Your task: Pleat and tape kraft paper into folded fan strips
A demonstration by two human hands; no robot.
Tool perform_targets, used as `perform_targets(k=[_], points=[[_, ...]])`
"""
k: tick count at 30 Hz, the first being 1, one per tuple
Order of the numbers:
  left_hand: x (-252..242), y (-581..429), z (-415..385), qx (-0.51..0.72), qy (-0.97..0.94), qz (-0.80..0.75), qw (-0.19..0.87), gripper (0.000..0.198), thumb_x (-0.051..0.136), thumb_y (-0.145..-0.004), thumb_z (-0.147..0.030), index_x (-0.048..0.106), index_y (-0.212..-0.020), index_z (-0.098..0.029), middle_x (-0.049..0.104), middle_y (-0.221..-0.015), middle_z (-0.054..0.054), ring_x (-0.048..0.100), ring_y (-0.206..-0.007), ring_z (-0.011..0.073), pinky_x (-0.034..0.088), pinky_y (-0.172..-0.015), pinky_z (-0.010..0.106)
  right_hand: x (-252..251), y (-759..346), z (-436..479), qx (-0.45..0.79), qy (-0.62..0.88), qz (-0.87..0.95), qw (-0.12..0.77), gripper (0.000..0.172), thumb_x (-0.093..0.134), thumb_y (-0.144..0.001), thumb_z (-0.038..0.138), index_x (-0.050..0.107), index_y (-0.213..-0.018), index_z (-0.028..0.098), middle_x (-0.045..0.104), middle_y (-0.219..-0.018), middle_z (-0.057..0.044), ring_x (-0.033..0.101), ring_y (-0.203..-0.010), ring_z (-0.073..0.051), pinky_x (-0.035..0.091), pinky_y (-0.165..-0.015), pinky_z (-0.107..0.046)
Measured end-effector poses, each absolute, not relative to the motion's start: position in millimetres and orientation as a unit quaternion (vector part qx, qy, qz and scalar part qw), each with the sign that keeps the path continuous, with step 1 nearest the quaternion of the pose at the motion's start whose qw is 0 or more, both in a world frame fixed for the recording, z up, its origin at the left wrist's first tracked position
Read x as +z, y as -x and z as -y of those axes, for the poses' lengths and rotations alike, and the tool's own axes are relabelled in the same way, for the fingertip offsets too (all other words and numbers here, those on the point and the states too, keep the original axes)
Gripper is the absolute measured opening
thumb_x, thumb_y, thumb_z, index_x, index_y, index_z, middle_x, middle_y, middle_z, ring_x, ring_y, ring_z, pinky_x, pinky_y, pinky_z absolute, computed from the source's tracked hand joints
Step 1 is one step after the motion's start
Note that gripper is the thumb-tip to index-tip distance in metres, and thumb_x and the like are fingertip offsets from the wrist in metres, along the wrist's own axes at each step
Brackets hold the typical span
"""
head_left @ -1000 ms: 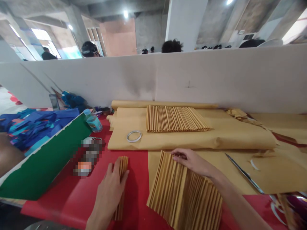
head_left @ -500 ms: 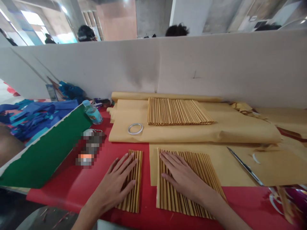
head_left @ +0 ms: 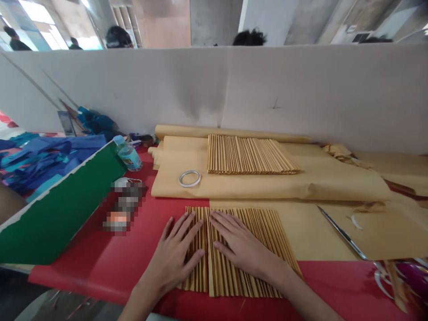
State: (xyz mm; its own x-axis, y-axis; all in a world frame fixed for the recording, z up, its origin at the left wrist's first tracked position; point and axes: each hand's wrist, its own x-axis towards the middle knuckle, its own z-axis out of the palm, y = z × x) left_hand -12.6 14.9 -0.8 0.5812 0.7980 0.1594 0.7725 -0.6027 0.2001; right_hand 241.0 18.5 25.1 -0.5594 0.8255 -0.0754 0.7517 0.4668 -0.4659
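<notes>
Brown and pleated, the narrow left piece [head_left: 202,276] lies near under the spread left hand [head_left: 175,252], the wide right piece [head_left: 267,227] under the right hand [head_left: 245,249], neither clamped. Even pressure should keep both aligned. Farther lies another pleated sheet [head_left: 250,154].

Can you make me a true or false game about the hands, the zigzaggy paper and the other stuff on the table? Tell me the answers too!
1. The left hand rests on the narrower pleated brown piece. True.
2. The right hand is curled into a fist. False: it is spread out on the wider pleated brown piece.
3. The white ring lies to the left of the pleated brown stack at the back. True.
4. The plastic bottle has a red cap. False: the bottle's cap is light blue.
5. The tabletop is covered in yellow. False: its covering is red, with brown paper over part of it.
</notes>
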Motion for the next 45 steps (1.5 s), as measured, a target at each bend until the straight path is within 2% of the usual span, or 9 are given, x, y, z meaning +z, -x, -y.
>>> perform_targets(k=[12,19,26,33,40,45], points=[[-5.3,13.0,-7.5,0.141,-0.878,-0.453,0.056,0.064,0.049,-0.102,-0.045,0.031,-0.161,-0.03,0.031,-0.168,0.004,0.033,-0.153,0.0279,0.02,-0.126,0.054,32.9,-230.7,-22.7,0.2,0.457,0.863,0.084,0.059,0.048,-0.104,0.042,0.038,-0.159,0.024,0.033,-0.166,-0.007,0.029,-0.154,-0.026,0.023,-0.128,-0.052],[-5.7,14.3,-5.9,0.139,-0.874,-0.463,0.058,0.065,0.047,-0.103,-0.043,0.026,-0.162,-0.028,0.031,-0.168,0.005,0.031,-0.154,0.0265,0.018,-0.127,0.053,39.5,-226.0,-26.6,0.189,0.455,0.868,0.061,0.058,0.049,-0.103,0.039,0.043,-0.156,0.016,0.036,-0.164,-0.01,0.031,-0.153,-0.027,0.023,-0.128,-0.052],[-6.1,15.0,-5.7,0.138,-0.874,-0.463,0.056,0.062,0.047,-0.103,-0.042,0.03,-0.161,-0.029,0.029,-0.169,0.005,0.029,-0.154,0.0267,0.019,-0.126,0.054,39.1,-224.4,-26.5,0.189,0.459,0.866,0.054,0.057,0.049,-0.103,0.039,0.043,-0.156,0.018,0.037,-0.164,-0.01,0.033,-0.153,-0.027,0.024,-0.128,-0.052],[-4.7,14.0,-5.0,0.145,-0.873,-0.463,0.044,0.057,0.051,-0.1,-0.04,0.041,-0.156,-0.031,0.031,-0.168,0.004,0.033,-0.152,0.0289,0.024,-0.125,0.056,34.9,-226.8,-25.8,0.188,0.462,0.865,0.058,0.057,0.049,-0.103,0.038,0.044,-0.155,0.016,0.038,-0.164,-0.011,0.033,-0.153,-0.026,0.024,-0.128,-0.052],[-1.7,11.1,-1.4,0.137,-0.869,-0.475,0.024,0.056,0.049,-0.101,-0.041,0.041,-0.155,-0.033,0.035,-0.166,0.002,0.035,-0.151,0.0285,0.03,-0.121,0.058,31.2,-227.6,-26.6,0.186,0.455,0.867,0.083,0.056,0.05,-0.103,0.04,0.045,-0.155,0.02,0.04,-0.163,-0.01,0.034,-0.152,-0.026,0.025,-0.127,-0.053],[-0.1,7.4,0.3,0.139,-0.862,-0.487,0.023,0.055,0.05,-0.1,-0.041,0.044,-0.153,-0.03,0.036,-0.166,0.004,0.036,-0.151,0.0291,0.029,-0.121,0.058,29.7,-227.8,-26.1,0.179,0.457,0.868,0.075,0.056,0.049,-0.104,0.041,0.045,-0.155,0.017,0.039,-0.163,-0.011,0.034,-0.152,-0.026,0.024,-0.128,-0.052]])
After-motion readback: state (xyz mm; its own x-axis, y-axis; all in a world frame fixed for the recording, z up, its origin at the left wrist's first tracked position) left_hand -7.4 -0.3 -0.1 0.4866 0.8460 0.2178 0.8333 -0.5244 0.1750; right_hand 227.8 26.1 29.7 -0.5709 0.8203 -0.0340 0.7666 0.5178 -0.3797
